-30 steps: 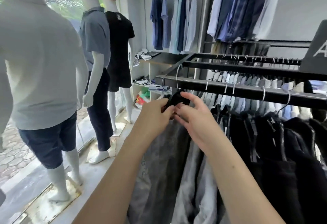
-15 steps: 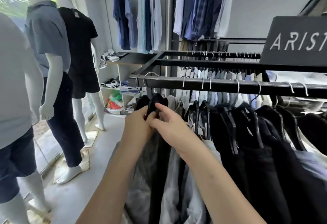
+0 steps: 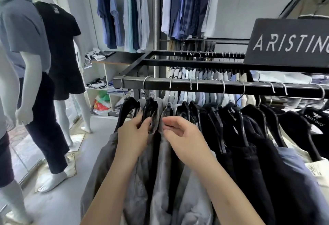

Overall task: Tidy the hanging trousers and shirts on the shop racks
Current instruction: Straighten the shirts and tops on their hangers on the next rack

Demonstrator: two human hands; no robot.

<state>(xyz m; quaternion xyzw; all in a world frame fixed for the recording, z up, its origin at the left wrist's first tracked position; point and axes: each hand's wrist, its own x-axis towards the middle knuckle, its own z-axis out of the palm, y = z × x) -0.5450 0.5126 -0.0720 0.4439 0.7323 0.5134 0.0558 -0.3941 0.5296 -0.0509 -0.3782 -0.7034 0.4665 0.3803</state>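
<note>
Grey and black trousers hang on black hangers from a black rack rail (image 3: 210, 84). My left hand (image 3: 135, 136) grips the second black hanger (image 3: 150, 108) from the rail's left end, thumb against its clip. My right hand (image 3: 181, 136) pinches the waistband of the grey trousers (image 3: 160, 168) on the third hanger (image 3: 167, 111). The two hands are a small gap apart. Black garments (image 3: 249, 153) fill the rail to the right. Shirts (image 3: 187, 6) hang on wall rails behind.
Mannequins (image 3: 44, 68) stand on the left by the window, with grey floor (image 3: 58, 198) between them and the rack. A black ARISTINO sign (image 3: 288, 45) sits on the rack's top right. Shelves (image 3: 106, 75) with folded goods and bags stand behind the rack's left end.
The view has turned right and closer to the rack. My hands have drawn slightly apart, the right one shifting from the second hanger to the grey trousers on the third.
</note>
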